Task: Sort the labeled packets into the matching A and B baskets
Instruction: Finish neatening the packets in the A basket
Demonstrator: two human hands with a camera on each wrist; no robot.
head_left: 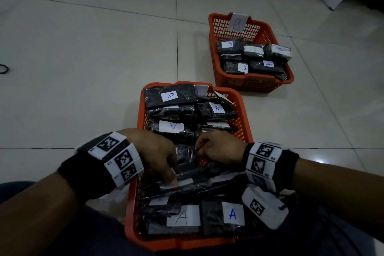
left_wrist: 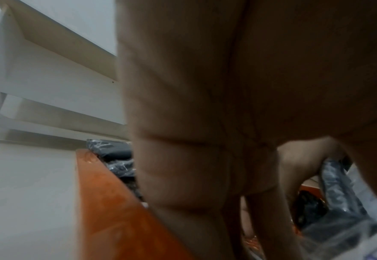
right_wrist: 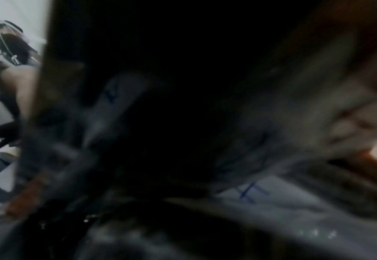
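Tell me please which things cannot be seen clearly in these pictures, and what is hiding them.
- Head view: both hands, left hand and right hand, cover the packet between them; its label is hidden.
- Head view: labels in the far basket are too small and dim to read surely.
- Left wrist view: the palm fills the picture.
- Right wrist view: dark and blurred; the fingers' hold cannot be judged.

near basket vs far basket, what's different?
The near basket is packed with packets whose readable labels say A; the far basket holds fewer packets, in its front half, and has a B card on its back wall. Both hands, the left hand and right hand, reach into the near basket; none is at the far basket. Both are orange mesh baskets on the tiled floor.
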